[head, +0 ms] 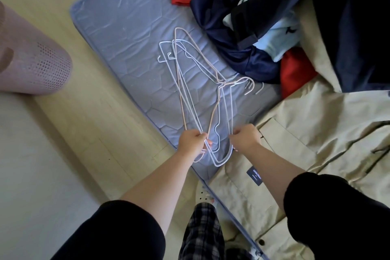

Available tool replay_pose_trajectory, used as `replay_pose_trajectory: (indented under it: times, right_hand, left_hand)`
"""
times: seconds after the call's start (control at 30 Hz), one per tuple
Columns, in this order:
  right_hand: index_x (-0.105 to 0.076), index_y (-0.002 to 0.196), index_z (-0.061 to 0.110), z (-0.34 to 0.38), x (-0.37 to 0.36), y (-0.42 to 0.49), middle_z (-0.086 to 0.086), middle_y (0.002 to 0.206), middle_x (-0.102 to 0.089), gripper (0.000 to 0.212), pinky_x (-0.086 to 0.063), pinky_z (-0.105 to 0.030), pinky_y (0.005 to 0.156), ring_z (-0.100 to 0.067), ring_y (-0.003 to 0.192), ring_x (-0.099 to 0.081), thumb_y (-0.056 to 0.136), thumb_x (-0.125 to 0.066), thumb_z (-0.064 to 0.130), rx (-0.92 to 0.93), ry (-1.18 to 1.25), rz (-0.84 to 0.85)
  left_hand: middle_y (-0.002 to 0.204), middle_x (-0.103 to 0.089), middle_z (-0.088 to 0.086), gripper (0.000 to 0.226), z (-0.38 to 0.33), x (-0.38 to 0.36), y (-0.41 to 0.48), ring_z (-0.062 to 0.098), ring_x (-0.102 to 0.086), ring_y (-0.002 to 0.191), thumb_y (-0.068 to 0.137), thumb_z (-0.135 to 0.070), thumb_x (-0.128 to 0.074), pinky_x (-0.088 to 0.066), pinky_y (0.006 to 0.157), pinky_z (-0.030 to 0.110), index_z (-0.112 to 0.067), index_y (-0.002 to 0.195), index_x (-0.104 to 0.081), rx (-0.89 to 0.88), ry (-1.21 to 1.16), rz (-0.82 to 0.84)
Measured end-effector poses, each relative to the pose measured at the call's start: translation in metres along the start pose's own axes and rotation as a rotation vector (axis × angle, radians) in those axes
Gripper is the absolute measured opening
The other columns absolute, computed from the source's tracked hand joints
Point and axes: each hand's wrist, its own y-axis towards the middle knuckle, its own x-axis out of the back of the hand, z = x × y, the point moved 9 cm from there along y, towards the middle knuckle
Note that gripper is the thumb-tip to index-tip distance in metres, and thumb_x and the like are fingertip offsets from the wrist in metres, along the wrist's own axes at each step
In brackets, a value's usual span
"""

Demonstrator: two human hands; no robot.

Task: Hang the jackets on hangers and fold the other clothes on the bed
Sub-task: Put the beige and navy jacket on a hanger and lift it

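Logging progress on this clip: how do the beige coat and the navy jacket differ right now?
The beige coat lies spread flat at the near end of the bed; the navy jacket is bunched among other clothes farther up. The coat's label shows; the jacket shows none. Neither is on the hangers.

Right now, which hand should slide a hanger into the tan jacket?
Probably the right hand: it grips the hangers right beside the tan jacket, while the left hand grips them farther from it.
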Motion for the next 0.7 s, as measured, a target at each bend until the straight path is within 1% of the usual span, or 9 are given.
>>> replay_pose_trajectory:
  times: [0.07, 0.13, 0.2, 0.3, 0.37, 0.47, 0.57, 0.63, 0.7]
  right_hand:
    - [-0.059, 0.059, -0.001, -0.005, -0.005, 0.001, -0.016, 0.056, -0.051, 0.016, -0.050, -0.034, 0.059, -0.024, 0.056, -0.048, 0.071, -0.049, -0.005, -0.031, 0.167, 0.039]
    - [-0.062, 0.064, -0.005, -0.011, -0.008, 0.004, -0.017, 0.059, -0.052, 0.017, -0.050, -0.040, 0.063, -0.024, 0.061, -0.049, 0.070, -0.046, -0.009, -0.057, 0.265, 0.058]
    - [-0.060, 0.061, -0.006, -0.015, -0.008, 0.006, -0.016, 0.054, -0.056, 0.020, -0.053, -0.040, 0.064, -0.025, 0.057, -0.052, 0.069, -0.042, -0.012, -0.076, 0.302, 0.070]
    - [-0.059, 0.062, 0.000, -0.016, -0.008, 0.004, -0.007, 0.042, -0.057, 0.028, -0.055, -0.036, 0.057, -0.025, 0.044, -0.057, 0.071, -0.036, -0.013, -0.093, 0.366, 0.094]
    - [-0.058, 0.071, 0.002, -0.019, -0.006, 0.002, -0.011, 0.047, -0.056, 0.027, -0.054, -0.034, 0.052, -0.025, 0.041, -0.054, 0.075, -0.034, -0.012, -0.115, 0.402, 0.066]
    - [-0.049, 0.072, 0.007, -0.032, -0.004, 0.004, -0.010, 0.051, -0.044, 0.026, -0.036, -0.027, 0.044, -0.020, 0.038, -0.041, 0.084, -0.034, -0.010, -0.212, 0.548, 0.008]
    - [-0.047, 0.070, 0.012, -0.042, -0.005, 0.003, 0.001, 0.036, -0.037, 0.027, -0.024, -0.021, 0.038, -0.015, 0.032, -0.030, 0.091, -0.035, 0.000, -0.321, 0.682, -0.005]
    - [-0.050, 0.072, 0.012, -0.043, -0.006, 0.001, 0.003, 0.036, -0.035, 0.022, -0.026, -0.021, 0.038, -0.014, 0.032, -0.028, 0.092, -0.041, 0.012, -0.325, 0.726, -0.021]
    - [-0.052, 0.073, 0.012, -0.041, -0.004, 0.000, -0.002, 0.047, -0.040, 0.020, -0.035, -0.029, 0.050, -0.019, 0.042, -0.034, 0.091, -0.049, 0.020, -0.253, 0.650, -0.049]
  left_hand:
    - [0.052, -0.067, 0.001, 0.022, 0.001, 0.000, -0.005, 0.014, -0.065, 0.046, 0.096, -0.008, -0.054, -0.051, 0.045, 0.021, -0.006, 0.076, -0.061, 0.047, -0.127, 0.010]
    - [0.053, -0.067, 0.002, 0.016, -0.003, -0.002, -0.011, 0.014, -0.066, 0.046, 0.097, -0.008, -0.052, -0.050, 0.044, 0.020, -0.004, 0.084, -0.060, 0.071, -0.235, 0.038]
    - [0.053, -0.066, 0.005, 0.014, -0.006, -0.005, -0.016, 0.016, -0.065, 0.046, 0.098, -0.009, -0.050, -0.049, 0.041, 0.020, -0.003, 0.088, -0.057, 0.101, -0.353, 0.060]
    - [0.053, -0.064, 0.008, 0.022, -0.011, -0.008, -0.022, 0.018, -0.064, 0.044, 0.100, -0.011, -0.047, -0.049, 0.040, 0.022, -0.004, 0.080, -0.056, 0.131, -0.425, 0.066]
    - [0.056, -0.065, 0.008, 0.025, -0.013, -0.006, -0.022, 0.017, -0.064, 0.047, 0.100, -0.012, -0.047, -0.054, 0.050, 0.026, -0.007, 0.078, -0.056, 0.131, -0.365, 0.033]
    - [0.081, -0.064, 0.011, 0.022, -0.018, 0.007, -0.015, 0.021, -0.064, 0.064, 0.096, -0.007, -0.045, -0.051, 0.065, 0.031, -0.010, 0.081, -0.060, 0.074, -0.181, -0.082]
    - [0.120, -0.058, 0.011, 0.033, -0.028, 0.032, -0.014, 0.029, -0.059, 0.100, 0.092, -0.004, -0.041, -0.045, 0.073, 0.029, -0.010, 0.118, -0.060, -0.070, 0.174, -0.268]
    - [0.132, -0.052, 0.011, 0.039, -0.024, 0.034, -0.013, 0.026, -0.057, 0.102, 0.093, -0.006, -0.041, -0.043, 0.069, 0.024, -0.010, 0.130, -0.052, -0.072, 0.205, -0.263]
    - [0.127, -0.057, 0.010, 0.034, -0.025, 0.031, -0.013, 0.024, -0.058, 0.096, 0.095, -0.008, -0.039, -0.045, 0.069, 0.025, -0.010, 0.124, -0.058, -0.100, 0.156, -0.261]
